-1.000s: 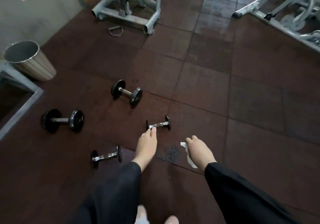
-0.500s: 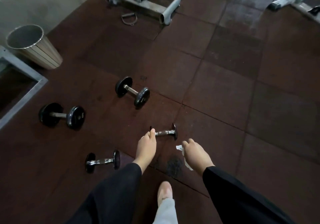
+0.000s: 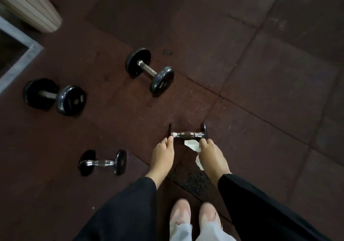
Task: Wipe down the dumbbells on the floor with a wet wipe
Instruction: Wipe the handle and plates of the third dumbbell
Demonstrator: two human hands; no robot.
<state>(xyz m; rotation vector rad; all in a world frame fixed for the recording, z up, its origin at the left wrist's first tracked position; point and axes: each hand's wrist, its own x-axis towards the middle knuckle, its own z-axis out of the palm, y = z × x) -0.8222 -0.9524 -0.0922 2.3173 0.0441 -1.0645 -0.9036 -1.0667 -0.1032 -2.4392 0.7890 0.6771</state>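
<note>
A small chrome-handled dumbbell [image 3: 188, 134] lies on the dark red rubber floor just ahead of my hands. My left hand [image 3: 163, 153] reaches down, its fingertips at the left end of that handle. My right hand [image 3: 212, 155] grips a crumpled white wet wipe [image 3: 192, 145] close under the handle's right end. Another small dumbbell [image 3: 103, 163] lies to the left. Two bigger black dumbbells sit further off, one [image 3: 149, 71] at centre and one [image 3: 55, 96] at far left.
A ribbed metal bin [image 3: 33, 8] stands at the top left, beside a grey metal frame [image 3: 20, 64]. My two pink shoes [image 3: 193, 214] stand at the bottom. A dark wet patch [image 3: 193, 182] marks the floor between my arms.
The view has tilted down and closer to the floor. Both hands have moved forward to the small dumbbell; the right hand with the wipe now sits at its right end.
</note>
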